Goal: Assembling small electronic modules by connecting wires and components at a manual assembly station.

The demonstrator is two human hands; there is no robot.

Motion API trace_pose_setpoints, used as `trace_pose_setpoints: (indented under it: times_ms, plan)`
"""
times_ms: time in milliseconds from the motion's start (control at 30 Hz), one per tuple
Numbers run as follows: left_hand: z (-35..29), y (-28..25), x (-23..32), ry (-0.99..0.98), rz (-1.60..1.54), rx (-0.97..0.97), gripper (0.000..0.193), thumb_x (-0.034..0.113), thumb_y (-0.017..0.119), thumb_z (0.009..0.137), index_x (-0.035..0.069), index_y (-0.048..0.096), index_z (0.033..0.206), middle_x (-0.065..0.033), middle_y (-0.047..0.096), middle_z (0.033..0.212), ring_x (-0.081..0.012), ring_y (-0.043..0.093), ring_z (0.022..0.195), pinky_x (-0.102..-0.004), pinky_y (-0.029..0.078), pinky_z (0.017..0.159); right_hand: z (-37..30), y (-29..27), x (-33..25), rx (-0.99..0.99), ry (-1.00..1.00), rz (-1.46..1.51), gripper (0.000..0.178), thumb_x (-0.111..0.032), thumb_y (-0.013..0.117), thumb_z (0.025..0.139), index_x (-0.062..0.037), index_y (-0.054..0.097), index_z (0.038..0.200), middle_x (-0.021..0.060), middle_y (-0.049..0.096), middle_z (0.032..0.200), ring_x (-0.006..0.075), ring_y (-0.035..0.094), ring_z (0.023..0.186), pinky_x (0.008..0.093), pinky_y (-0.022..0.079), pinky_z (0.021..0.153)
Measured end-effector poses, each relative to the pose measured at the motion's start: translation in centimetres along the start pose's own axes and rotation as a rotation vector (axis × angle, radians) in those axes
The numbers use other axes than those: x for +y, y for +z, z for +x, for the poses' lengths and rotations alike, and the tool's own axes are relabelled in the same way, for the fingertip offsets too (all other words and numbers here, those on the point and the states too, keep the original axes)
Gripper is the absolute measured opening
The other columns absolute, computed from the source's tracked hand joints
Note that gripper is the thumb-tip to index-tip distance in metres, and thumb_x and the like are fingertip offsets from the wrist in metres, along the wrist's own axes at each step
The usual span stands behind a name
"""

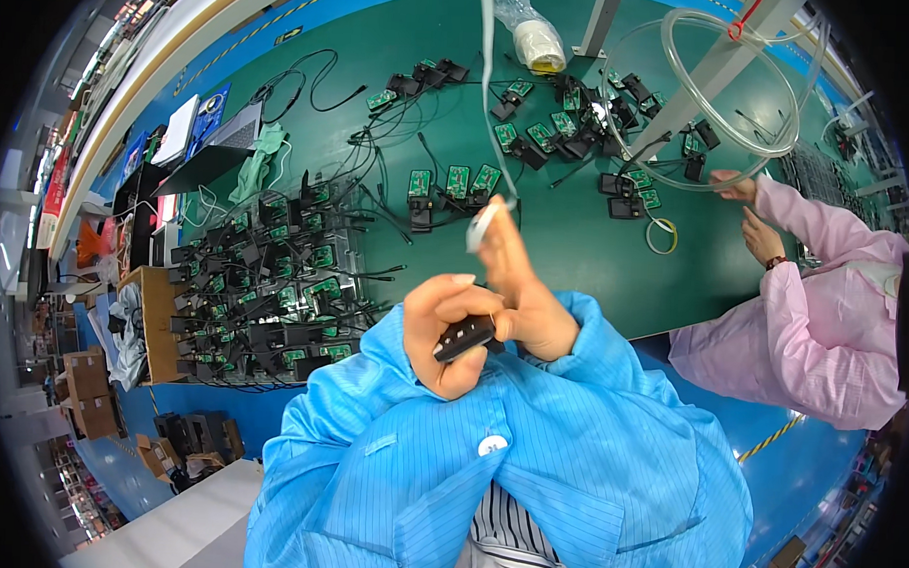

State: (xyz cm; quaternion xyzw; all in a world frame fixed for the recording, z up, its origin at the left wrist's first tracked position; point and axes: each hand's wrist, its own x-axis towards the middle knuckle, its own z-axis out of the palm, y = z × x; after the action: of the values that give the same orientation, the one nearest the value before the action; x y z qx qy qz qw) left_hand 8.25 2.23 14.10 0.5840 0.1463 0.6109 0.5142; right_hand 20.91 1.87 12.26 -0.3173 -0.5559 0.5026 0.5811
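Observation:
My left hand [441, 324] is closed around a small black plastic piece [466, 337] with a row of light marks along its side, held in front of my chest. Beside it my right hand [524, 301] points up and away with its fingers stretched out, its thumb close to the black piece. At these fingertips is a blurred white thing [484, 228]; whether it is worn or held I cannot make out. A white cord [486, 95] hangs down from above to just behind the fingers. Beyond them, black adapters with green circuit boards [458, 182] lie on the green table [396, 252].
Many wired boards fill a rack [284, 278] on the left, beside a cardboard box [158, 324] and a laptop [224, 141]. A coiled clear hose [780, 145] hangs by a post at right. A person in a pink sleeve [812, 216] reaches over the table.

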Motion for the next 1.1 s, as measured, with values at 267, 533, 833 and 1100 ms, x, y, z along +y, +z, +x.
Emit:
trace_pose_setpoints:
  times_ms: [267,533,833,1100]
  plan:
    - [4.9,-2.3,0.4,0.372,0.337,-0.656,0.043,0.013,0.067,0.067,-0.002,0.061,0.107,-0.0132,0.062,0.072,-0.0248,0.056,0.059,-0.0323,0.047,0.056,-1.6,-0.6,-1.2,-0.231,0.558,0.840,0.103,-0.035,0.070,0.081,-0.0154,0.002,0.156,0.0165,0.004,0.160,0.0297,0.013,0.145,0.0431,0.019,0.114]
    - [3.5,-5.1,-0.7,-0.107,0.513,-0.453,0.048,0.009,0.061,0.068,0.007,0.067,0.115,-0.0070,0.066,0.083,-0.0194,0.056,0.066,-0.0301,0.047,0.060,-1.0,-0.4,2.2,0.081,0.444,0.809,0.085,-0.012,0.059,0.088,-0.0189,0.007,0.156,0.0157,0.017,0.157,0.0266,0.030,0.135,0.0370,0.024,0.108]
    - [-3.5,-20.0,-15.3,-0.886,-0.403,0.826,0.037,0.035,0.047,0.097,0.010,0.065,0.117,-0.0048,0.064,0.087,-0.0187,0.058,0.079,-0.0366,0.051,0.075,-1.1,-8.7,2.6,0.608,0.137,0.107,0.076,-0.010,0.054,0.090,-0.0198,0.017,0.155,0.0200,0.018,0.157,0.0290,0.024,0.139,0.0383,0.016,0.109]
    - [-11.2,-16.8,-23.2,-1.161,0.199,0.435,0.021,0.019,0.071,0.085,0.011,0.066,0.104,-0.0092,0.063,0.090,-0.0262,0.061,0.076,-0.0363,0.052,0.069,-2.1,-10.7,2.0,0.650,0.168,0.047,0.077,-0.012,0.055,0.090,-0.0252,0.017,0.155,0.0217,0.018,0.157,0.0352,0.027,0.139,0.0403,0.017,0.108]
